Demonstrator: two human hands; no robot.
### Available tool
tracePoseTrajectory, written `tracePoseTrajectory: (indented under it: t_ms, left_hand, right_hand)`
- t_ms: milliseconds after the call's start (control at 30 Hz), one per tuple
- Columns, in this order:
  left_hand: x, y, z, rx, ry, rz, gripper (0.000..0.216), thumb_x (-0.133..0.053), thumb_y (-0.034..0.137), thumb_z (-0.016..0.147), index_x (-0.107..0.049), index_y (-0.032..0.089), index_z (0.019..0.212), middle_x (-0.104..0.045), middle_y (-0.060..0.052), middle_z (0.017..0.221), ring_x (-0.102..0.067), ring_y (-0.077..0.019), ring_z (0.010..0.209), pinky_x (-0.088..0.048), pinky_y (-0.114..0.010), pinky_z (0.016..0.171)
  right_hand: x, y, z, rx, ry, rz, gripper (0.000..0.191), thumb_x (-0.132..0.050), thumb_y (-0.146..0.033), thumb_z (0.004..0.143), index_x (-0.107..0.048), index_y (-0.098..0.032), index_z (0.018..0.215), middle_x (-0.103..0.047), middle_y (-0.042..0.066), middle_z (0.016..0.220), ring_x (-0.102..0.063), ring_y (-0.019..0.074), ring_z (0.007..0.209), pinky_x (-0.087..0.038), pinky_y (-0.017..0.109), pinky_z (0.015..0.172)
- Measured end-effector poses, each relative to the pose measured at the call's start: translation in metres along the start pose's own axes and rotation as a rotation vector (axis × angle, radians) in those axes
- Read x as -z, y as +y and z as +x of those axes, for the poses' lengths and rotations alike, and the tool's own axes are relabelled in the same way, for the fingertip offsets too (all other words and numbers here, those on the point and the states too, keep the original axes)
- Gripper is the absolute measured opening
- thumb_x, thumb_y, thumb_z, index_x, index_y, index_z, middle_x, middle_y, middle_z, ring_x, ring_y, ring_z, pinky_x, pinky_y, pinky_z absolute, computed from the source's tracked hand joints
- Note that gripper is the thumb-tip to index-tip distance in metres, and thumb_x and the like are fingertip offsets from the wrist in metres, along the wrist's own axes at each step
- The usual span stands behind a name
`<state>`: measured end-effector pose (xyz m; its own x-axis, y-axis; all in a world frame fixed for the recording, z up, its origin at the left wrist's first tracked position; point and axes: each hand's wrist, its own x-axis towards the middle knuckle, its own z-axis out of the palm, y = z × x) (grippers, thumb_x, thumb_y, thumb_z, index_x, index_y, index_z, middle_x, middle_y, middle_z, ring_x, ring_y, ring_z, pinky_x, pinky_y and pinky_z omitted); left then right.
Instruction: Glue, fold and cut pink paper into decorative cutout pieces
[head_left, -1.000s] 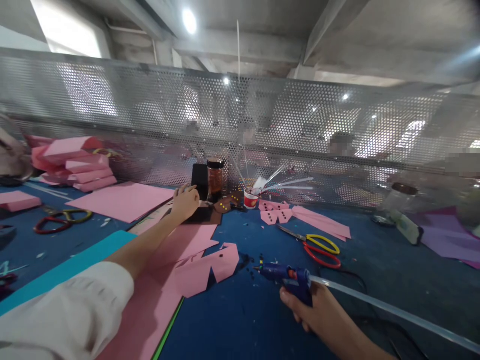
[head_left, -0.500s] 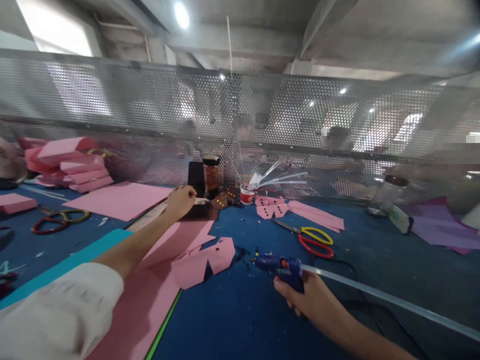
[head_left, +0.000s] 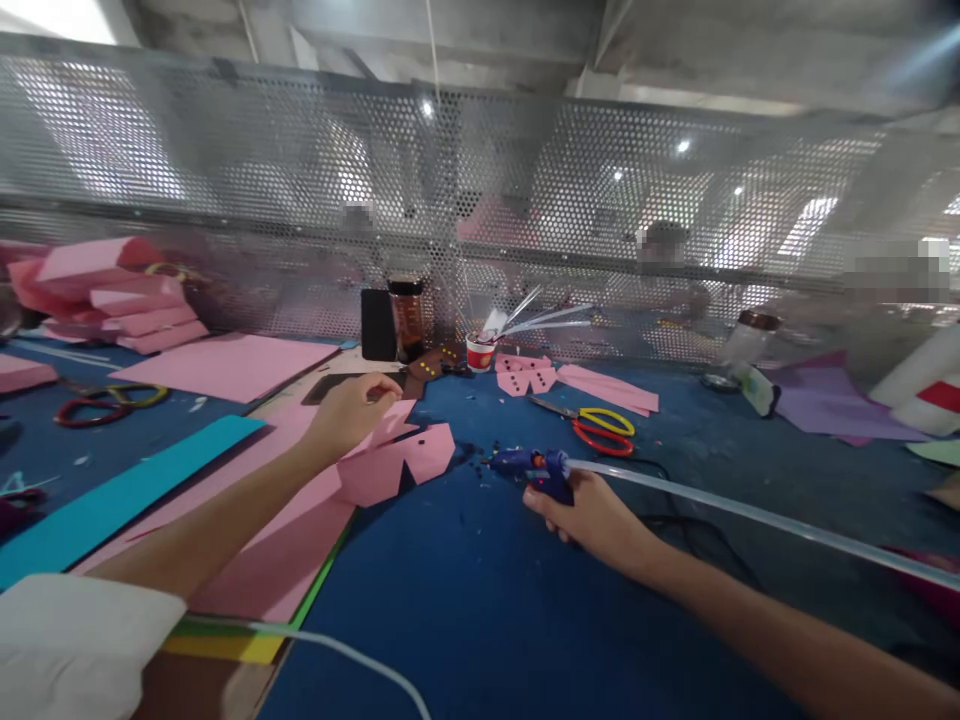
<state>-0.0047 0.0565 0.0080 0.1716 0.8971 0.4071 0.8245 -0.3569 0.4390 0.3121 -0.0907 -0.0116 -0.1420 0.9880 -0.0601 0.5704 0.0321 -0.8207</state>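
My right hand (head_left: 592, 510) is wrapped round the grip of a blue hot glue gun (head_left: 551, 472). The gun's nozzle points left over the blue table, and a long clear glue stick (head_left: 697, 492) runs out of its back. My left hand (head_left: 352, 412) hovers above pink paper, its fingertips pinched together; whatever they hold is too small to make out. Just below and right of it lies a notched pink paper cutout (head_left: 397, 465) with a small black square on it. Dark bits are scattered near the nozzle.
Scissors (head_left: 592, 428) with yellow and red handles lie beyond the glue gun. Behind stand a red-and-white cup (head_left: 481, 352), a dark jar (head_left: 406, 318) and a black phone-like slab (head_left: 378, 325). A perforated metal screen (head_left: 525, 180) closes the back. A pale cord (head_left: 352, 650) crosses the front.
The camera view has shifted. My left hand has drawn back from the dark card and a white piece near the jar, towards the pink cutout. My right hand keeps hold of the glue gun.
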Motion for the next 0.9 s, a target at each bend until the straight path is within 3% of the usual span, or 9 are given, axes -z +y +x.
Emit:
tracePoseTrajectory:
  t_ms: [167,400,633,767,900]
  left_hand:
    - [-0.001,0.012,-0.022,0.006,-0.006,-0.042,0.026,-0.05,0.039,0.086,-0.07,0.023,0.089,-0.076,-0.004,0.1,-0.065,-0.0267,0.098,-0.045,-0.034,0.086]
    - [0.011,0.013,-0.02,0.031,-0.069,-0.168,0.028,-0.052,0.044,0.085,-0.071,0.023,0.082,-0.076,-0.002,0.094,-0.066,-0.0246,0.093,-0.045,-0.032,0.086]
    - [0.025,0.019,-0.052,-0.005,-0.303,-0.26,0.045,-0.049,0.06,0.087,-0.072,0.022,0.092,-0.075,-0.004,0.102,-0.065,-0.027,0.097,-0.048,-0.032,0.084]
    - [0.025,0.021,-0.064,-0.023,-0.291,-0.241,0.046,-0.055,0.064,0.083,-0.074,0.025,0.099,-0.073,-0.003,0.111,-0.063,-0.0288,0.106,-0.048,-0.032,0.089]
    - [0.018,0.018,-0.067,-0.033,-0.293,-0.22,0.042,-0.057,0.062,0.084,-0.072,0.025,0.097,-0.073,-0.003,0.105,-0.063,-0.0276,0.104,-0.047,-0.033,0.09]
  right_hand:
    - [0.002,0.0,-0.004,0.011,-0.021,-0.052,0.023,-0.058,-0.039,0.091,-0.06,-0.015,0.091,-0.059,-0.001,0.063,-0.053,0.0092,0.049,-0.04,0.018,0.043]
    - [0.006,0.0,-0.005,0.037,-0.046,-0.073,0.022,-0.058,-0.037,0.091,-0.059,-0.015,0.092,-0.06,-0.001,0.065,-0.055,0.0094,0.05,-0.041,0.018,0.045]
    - [0.005,0.002,-0.003,0.035,-0.052,-0.106,0.023,-0.059,-0.038,0.09,-0.058,-0.016,0.086,-0.059,-0.001,0.062,-0.054,0.0089,0.047,-0.041,0.019,0.044]
    - [0.005,0.002,-0.002,0.037,-0.048,-0.103,0.023,-0.059,-0.039,0.09,-0.058,-0.016,0.087,-0.06,-0.001,0.062,-0.055,0.0092,0.049,-0.042,0.019,0.046]
    - [0.004,0.002,-0.003,0.044,-0.052,-0.108,0.022,-0.059,-0.038,0.09,-0.059,-0.016,0.089,-0.06,-0.002,0.063,-0.055,0.0092,0.049,-0.042,0.019,0.046]
